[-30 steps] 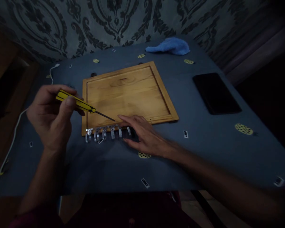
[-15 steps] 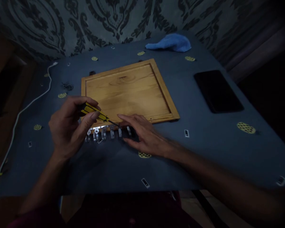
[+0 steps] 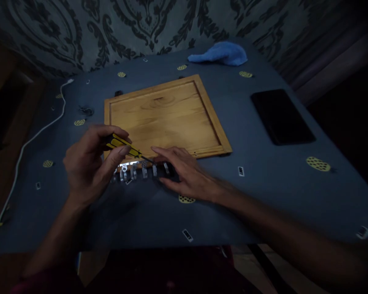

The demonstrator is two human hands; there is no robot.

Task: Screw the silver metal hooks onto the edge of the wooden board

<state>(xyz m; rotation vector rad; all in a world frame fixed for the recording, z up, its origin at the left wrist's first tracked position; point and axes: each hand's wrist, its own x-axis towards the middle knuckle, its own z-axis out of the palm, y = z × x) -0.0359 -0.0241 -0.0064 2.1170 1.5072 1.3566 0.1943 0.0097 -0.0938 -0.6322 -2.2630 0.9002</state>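
Note:
My left hand (image 3: 92,163) is closed around the yellow-and-black handle of a screwdriver (image 3: 124,148). Its shaft slants down to the right, and the tip meets the metal hook rail (image 3: 133,164) close to my right fingers. That rail carries several silver hooks along the near edge of a framed wooden board (image 3: 162,118), which lies flat. My right hand (image 3: 184,173) straddles the rail's right end, index finger over the board and thumb below the hooks. Part of its grip is hidden behind the hand.
A black tablet-like slab (image 3: 282,117) lies right of the board. At the back is a crumpled blue cloth (image 3: 222,54). On the left a white cable (image 3: 33,141) runs along the table (image 3: 263,196), near small dark bits (image 3: 86,110). Patterned fabric (image 3: 159,28) stands behind.
The screwdriver handle and my left fingers have shifted slightly to the right. The tip stays at the same spot on the rail, and my right hand keeps its place.

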